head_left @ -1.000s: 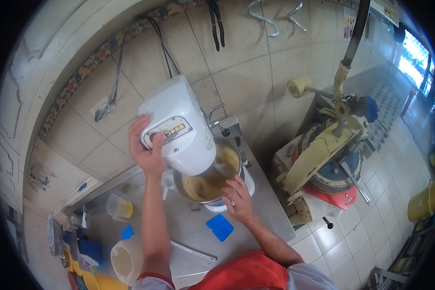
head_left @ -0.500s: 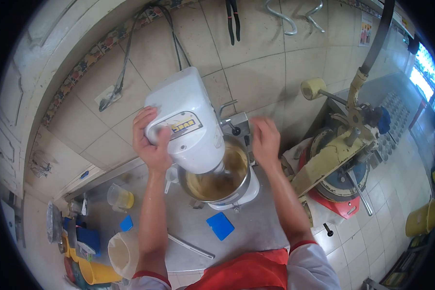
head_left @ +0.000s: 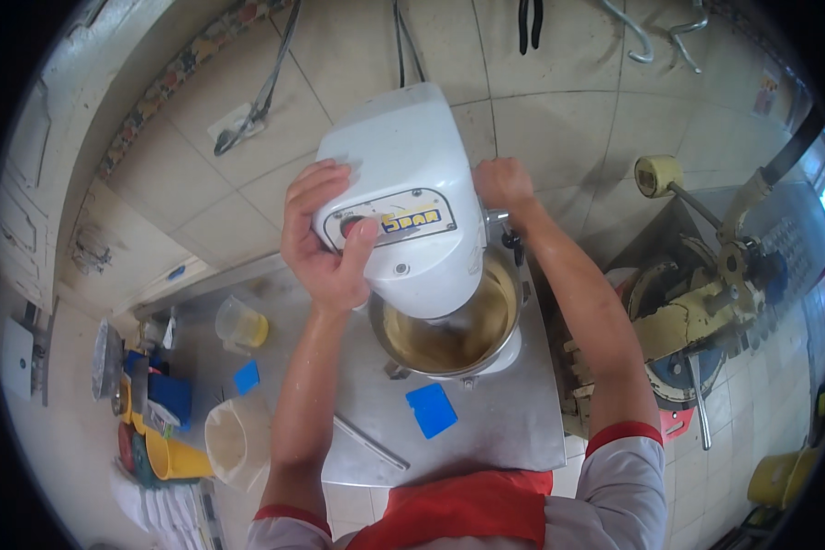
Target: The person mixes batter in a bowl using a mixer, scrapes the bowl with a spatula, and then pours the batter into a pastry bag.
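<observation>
A white stand mixer (head_left: 394, 137) stands on the steel table, its metal bowl (head_left: 383, 341) holding a pale tan batter (head_left: 458, 335). My left hand (head_left: 328, 243) grips the left side of the mixer head; its thumb lies at the dark switch on the label panel. On the mixer's right side, my right hand (head_left: 506, 186) is closed around a lever, which the fingers mostly hide. Just below that wrist, a black knob (head_left: 513, 246) pokes out. The beater is largely concealed by the mixer head, and the batter looks smeared by motion.
Blue scrapers (head_left: 431, 410) and a metal bar (head_left: 371, 443) lie on the steel table (head_left: 486, 449). A clear jug (head_left: 238, 324) with yellow liquid stands left, near a whitish container (head_left: 234, 440). At right is a worn cream-coloured machine (head_left: 678, 321) with a long handle.
My right hand has moved up and in to the mixer's side lever and closed there. My left hand stays on the mixer head. The whole view has shifted, with the mixer now further right.
</observation>
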{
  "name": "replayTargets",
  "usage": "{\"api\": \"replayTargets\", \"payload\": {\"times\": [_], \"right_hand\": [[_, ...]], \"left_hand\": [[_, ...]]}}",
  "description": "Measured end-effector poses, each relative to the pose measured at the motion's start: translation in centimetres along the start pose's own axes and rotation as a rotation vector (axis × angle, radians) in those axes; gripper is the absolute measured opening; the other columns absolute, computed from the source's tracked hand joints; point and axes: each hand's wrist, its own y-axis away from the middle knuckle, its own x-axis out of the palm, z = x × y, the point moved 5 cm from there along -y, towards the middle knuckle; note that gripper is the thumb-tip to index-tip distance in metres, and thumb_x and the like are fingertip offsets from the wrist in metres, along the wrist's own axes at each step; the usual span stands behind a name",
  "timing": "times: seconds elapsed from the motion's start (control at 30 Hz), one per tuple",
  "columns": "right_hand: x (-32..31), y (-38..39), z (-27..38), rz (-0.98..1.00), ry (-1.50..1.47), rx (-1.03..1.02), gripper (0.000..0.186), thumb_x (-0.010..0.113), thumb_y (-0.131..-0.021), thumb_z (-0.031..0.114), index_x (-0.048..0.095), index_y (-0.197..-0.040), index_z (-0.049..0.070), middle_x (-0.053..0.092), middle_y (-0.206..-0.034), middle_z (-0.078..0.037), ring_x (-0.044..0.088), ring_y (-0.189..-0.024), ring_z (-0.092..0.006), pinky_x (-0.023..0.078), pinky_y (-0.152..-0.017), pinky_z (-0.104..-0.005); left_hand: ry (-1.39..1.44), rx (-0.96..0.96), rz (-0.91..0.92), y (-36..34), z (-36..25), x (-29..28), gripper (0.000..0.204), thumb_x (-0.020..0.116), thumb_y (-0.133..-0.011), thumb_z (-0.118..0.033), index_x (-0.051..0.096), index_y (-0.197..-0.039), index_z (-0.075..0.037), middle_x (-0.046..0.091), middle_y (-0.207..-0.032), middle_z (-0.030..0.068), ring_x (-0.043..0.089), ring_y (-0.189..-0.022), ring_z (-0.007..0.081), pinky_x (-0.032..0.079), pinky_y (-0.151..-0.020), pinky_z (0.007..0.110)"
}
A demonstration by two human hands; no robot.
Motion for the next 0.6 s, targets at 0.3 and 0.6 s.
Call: {"api": "replayTargets", "payload": {"times": [0.3, 0.6], "right_hand": [[0.2, -0.2, 0.0, -0.023, 0.001, 0.032, 0.012, 0.064, -0.078, 0.007, 0.075, -0.081, 0.011, 0.073, -0.081, -0.012, 0.074, -0.080, -0.0290, 0.058, -0.066, -0.0396], [2.6, -4.0, -3.7, 0.077, -0.086, 0.047, 0.014, 0.061, -0.081, 0.007, 0.074, -0.085, 0.009, 0.073, -0.094, -0.017, 0.072, -0.092, -0.0328, 0.058, -0.074, -0.0448]], "left_hand": [[-0.001, -0.007, -0.015, 0.3, 0.2, -0.1, 0.038, 0.074, -0.078, -0.016, 0.061, -0.108, 0.003, 0.063, -0.117, 0.0177, 0.053, -0.121, 0.0341, 0.038, -0.107, 0.046], [-0.032, 0.032, -0.008, 0.4, 0.3, 0.1, 0.046, 0.078, -0.075, -0.023, 0.061, -0.109, 0.003, 0.063, -0.115, 0.0188, 0.053, -0.120, 0.0362, 0.038, -0.106, 0.049]]}}
